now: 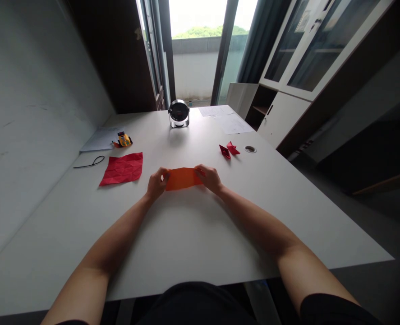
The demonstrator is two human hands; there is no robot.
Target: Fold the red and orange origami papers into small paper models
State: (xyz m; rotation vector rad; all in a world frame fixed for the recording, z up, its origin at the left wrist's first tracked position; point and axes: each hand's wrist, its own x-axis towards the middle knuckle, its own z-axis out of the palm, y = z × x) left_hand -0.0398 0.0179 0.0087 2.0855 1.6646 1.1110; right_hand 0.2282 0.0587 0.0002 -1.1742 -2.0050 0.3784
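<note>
A folded orange paper (182, 178) lies flat as a long rectangle on the white table (193, 234). My left hand (157, 183) pinches its left end with curled fingers. At the paper's right end my right hand (209, 177) grips it, fingers closed over the edge. Both forearms stretch forward from the near table edge.
A creased red paper sheet (122, 168) lies to the left, with a black cord (89, 163) and a small yellow toy (124, 139) beyond it. A folded red paper figure (229, 150) sits to the right near a cable hole (250, 149). A small round fan (178, 113) and white sheets (232, 123) stand at the far end.
</note>
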